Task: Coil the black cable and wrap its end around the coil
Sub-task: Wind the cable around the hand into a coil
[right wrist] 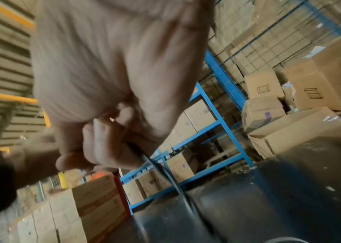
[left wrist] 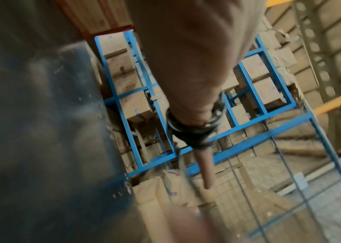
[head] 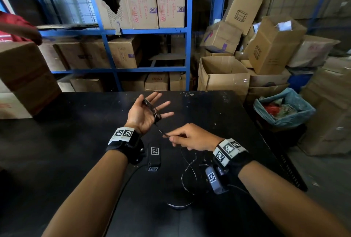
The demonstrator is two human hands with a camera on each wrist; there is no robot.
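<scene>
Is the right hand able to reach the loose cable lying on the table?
Probably yes: the loose cable lies just below the right hand, nothing between, but that hand is pinching the cable now.

place: warehouse | evidence: blue steel racking point(head: 187, 28), stacked cardboard boxes point(head: 273, 47), black worktable point(head: 218, 115)

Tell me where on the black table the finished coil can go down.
Bare table lies left of the left hand, up to the cardboard box. The far right corner is bare too. Near the right hand, loose black cable and tagged devices crowd it.
</scene>
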